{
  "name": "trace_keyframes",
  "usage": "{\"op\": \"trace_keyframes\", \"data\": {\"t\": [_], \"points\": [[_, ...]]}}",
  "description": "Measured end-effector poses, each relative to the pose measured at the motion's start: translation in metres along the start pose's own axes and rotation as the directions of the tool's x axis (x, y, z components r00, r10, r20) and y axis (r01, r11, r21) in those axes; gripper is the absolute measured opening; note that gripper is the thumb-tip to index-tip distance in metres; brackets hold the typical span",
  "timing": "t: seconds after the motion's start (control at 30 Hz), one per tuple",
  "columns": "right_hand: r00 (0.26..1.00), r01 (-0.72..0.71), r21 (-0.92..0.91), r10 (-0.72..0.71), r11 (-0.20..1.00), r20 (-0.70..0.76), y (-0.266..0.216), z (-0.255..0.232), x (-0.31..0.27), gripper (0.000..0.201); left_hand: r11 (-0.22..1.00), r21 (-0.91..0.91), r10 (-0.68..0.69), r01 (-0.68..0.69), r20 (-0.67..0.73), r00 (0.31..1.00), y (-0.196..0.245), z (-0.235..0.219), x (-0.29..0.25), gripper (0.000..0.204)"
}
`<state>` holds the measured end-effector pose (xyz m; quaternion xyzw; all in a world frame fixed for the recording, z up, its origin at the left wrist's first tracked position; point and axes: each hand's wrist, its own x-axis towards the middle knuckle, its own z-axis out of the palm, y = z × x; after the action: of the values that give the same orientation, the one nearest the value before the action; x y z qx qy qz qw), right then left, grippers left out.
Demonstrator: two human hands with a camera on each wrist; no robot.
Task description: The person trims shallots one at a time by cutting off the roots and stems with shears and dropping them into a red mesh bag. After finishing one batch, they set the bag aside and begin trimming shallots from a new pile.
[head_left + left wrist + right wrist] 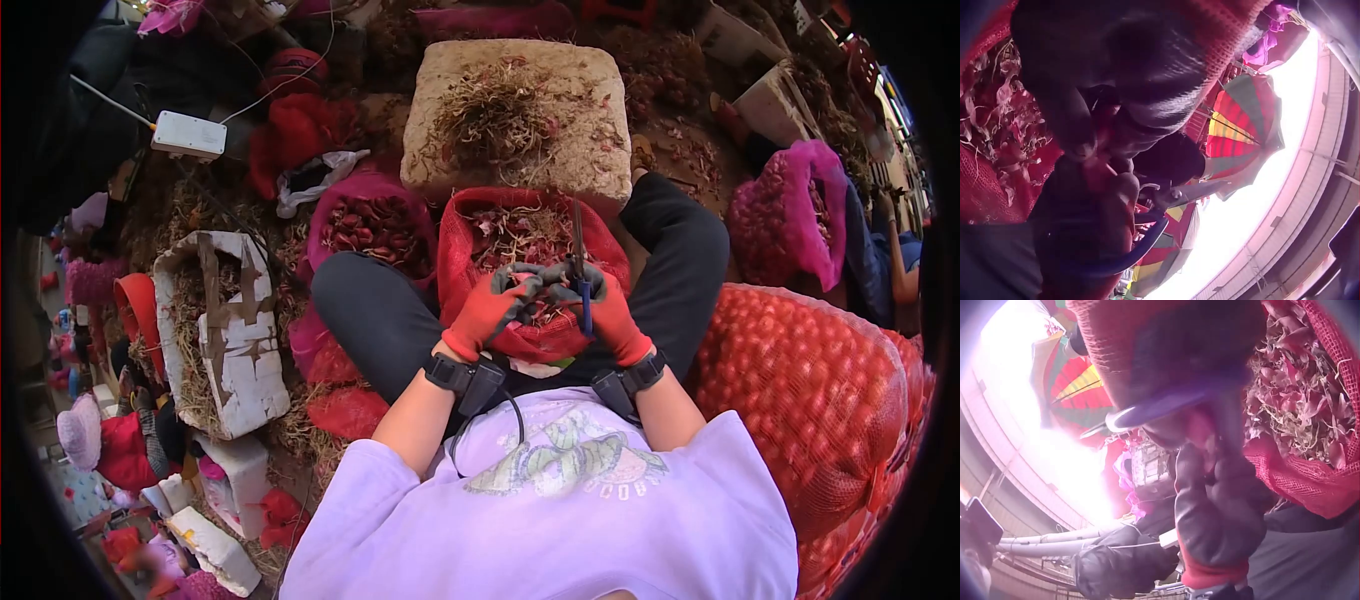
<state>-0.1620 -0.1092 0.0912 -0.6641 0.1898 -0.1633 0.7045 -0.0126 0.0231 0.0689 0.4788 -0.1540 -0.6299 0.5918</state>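
Note:
My left hand [490, 308], in a red glove with a dark grey palm, pinches a small reddish bulb that looks like a shallot [1101, 173] between thumb and fingertips. My right hand [618, 318], gloved alike, holds scissors [586, 305] with blue handle loops; their dark blades point away from me in the head view. Both hands meet fingertip to fingertip at the bulb, and their fingers hide most of it. Under them, between my knees, stands an open red mesh bag [455, 235] filled with dry reddish skins and stalks.
A pale foam block [425, 110] bears a heap of dry stalks [505, 105] ahead. Left stand a pink net bag of reddish bulbs [375, 235] and a taped white foam box [240, 360]. Full red net sacks [790, 400] lean close on the right. A white power box [188, 135] hangs upper left.

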Motion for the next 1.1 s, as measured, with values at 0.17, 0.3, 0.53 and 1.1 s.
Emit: {"op": "trace_keyframes", "data": {"t": [0.17, 0.3, 0.53, 1.1], "points": [[0.928, -0.286, 0.474, 0.365, 0.833, -0.08, 0.025, -0.003, 0.002, 0.024, 0.814, 0.43, 0.471, -0.391, -0.095, 0.877, -0.025, -0.004, 0.004, 0.031], [0.906, -0.413, 0.379, 0.416, 0.828, 0.077, 0.026, -0.007, 0.002, 0.026, 0.845, 0.347, 0.455, -0.408, -0.061, 0.889, -0.035, -0.005, 0.003, 0.03], [0.935, -0.339, 0.618, 0.326, 0.709, 0.139, 0.023, -0.001, -0.001, 0.034, 0.695, -0.683, 0.091, -0.223, -0.224, 0.97, -0.029, -0.036, 0.008, 0.018], [0.944, -0.292, -0.017, 0.285, 0.956, -0.169, 0.022, 0.03, 0.019, 0.024, 0.94, -0.232, 0.197, -0.251, -0.233, 0.952, -0.044, -0.01, -0.001, 0.027]]}}
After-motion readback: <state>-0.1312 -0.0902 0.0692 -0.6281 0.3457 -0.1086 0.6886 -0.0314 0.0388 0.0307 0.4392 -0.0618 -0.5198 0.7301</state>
